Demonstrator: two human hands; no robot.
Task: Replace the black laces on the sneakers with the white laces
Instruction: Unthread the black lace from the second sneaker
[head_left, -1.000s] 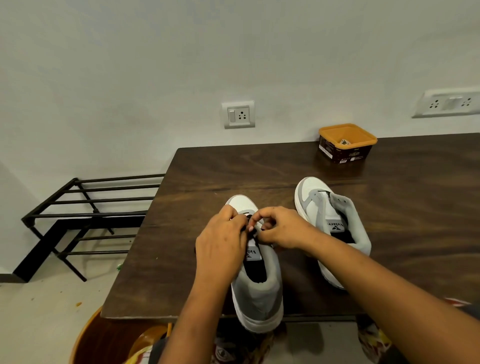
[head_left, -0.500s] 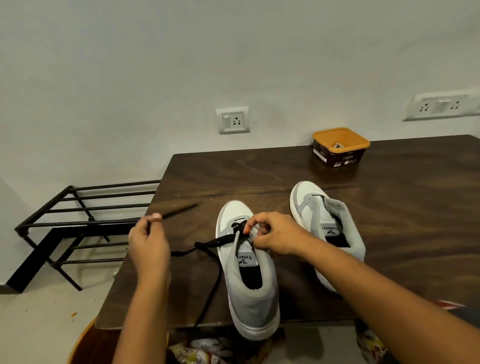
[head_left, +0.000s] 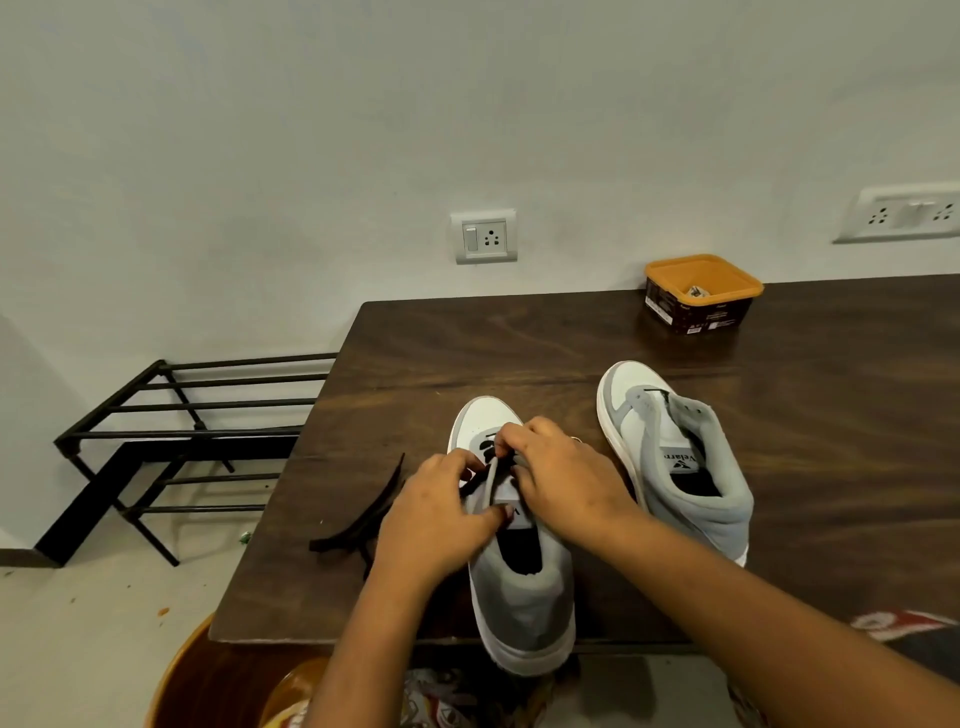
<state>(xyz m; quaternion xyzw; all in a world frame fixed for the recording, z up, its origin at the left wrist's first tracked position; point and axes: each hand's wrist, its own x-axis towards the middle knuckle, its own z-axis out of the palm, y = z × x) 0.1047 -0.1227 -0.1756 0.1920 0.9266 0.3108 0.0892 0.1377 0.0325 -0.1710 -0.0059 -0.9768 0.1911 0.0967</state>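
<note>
Both hands, left hand (head_left: 436, 514) and right hand (head_left: 561, 478), pinch the flat black lace (head_left: 363, 514) on the near suede-grey sneaker (head_left: 524, 608) on the dark wooden table (head_left: 831, 467). The lace's loose end trails left. The far square orange tub (head_left: 675, 312) holds something pale.

L hand (head_left: 436, 525) & R hand (head_left: 566, 483) cover most of near sneaker's (head_left: 519, 597) eyelets. Black lace (head_left: 363, 519) runs out of sight under L hand. Tub (head_left: 701, 296) contents too small to ID. Wall socket (head_left: 904, 213) cut off at pic's right edge.

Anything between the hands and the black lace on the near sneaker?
Nothing visible. The left hand pinches the black lace at the near sneaker's eyelets; the right hand's fingers curl beside it, their grip hidden.
</note>
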